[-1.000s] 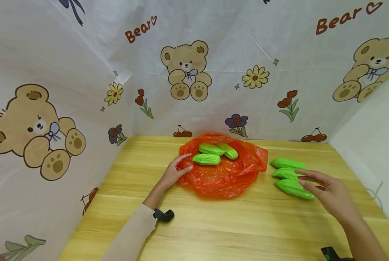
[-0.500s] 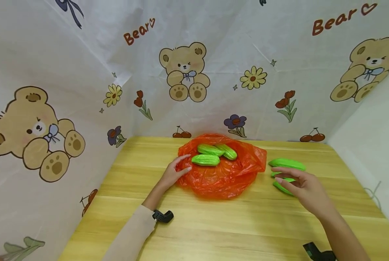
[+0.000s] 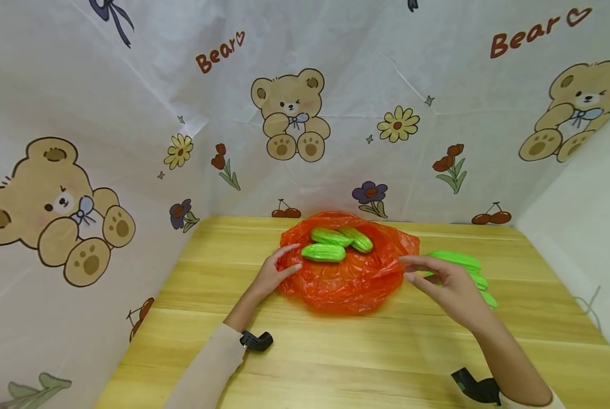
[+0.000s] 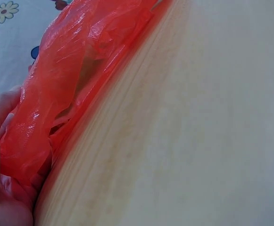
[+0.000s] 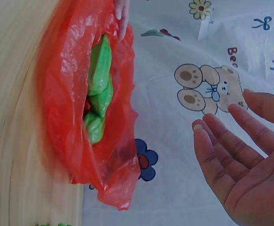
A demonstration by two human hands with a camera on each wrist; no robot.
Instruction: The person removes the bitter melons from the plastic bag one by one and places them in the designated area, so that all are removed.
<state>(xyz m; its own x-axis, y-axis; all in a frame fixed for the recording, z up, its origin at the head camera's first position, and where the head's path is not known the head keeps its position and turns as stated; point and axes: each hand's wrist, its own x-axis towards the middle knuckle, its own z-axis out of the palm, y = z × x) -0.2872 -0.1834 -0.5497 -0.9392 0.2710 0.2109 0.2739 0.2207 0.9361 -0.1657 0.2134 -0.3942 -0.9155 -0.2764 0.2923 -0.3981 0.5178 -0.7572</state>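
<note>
A crumpled red plastic bag [image 3: 335, 289] lies with its mouth open at the far middle of the table. Three light green, ridged gourds [image 3: 324, 253] rest inside it. My left hand [image 3: 269, 278] holds the bag's left rim; in the left wrist view the red film [image 4: 56, 80] runs between thumb and fingers. My right hand [image 3: 453, 292], fingers loosely bent and nothing in them, hovers by the bag's right end. Behind it lie three more green gourds [image 3: 455, 259] on the table, partly covered by the hand. The right wrist view shows the bare palm [image 5: 264, 188].
The light wooden table [image 3: 346, 358] ends at a cloth wall [image 3: 356, 74] printed with bears and flowers at the back and left. A plain white wall [image 3: 586, 227] stands on the right, with a thin cord [image 3: 591, 307] near it. Both wrists wear black camera mounts [image 3: 256, 341].
My right hand has moved left, from over the gourds on the table to the right end of the bag. The left hand and the gourds in the bag have stayed in place.
</note>
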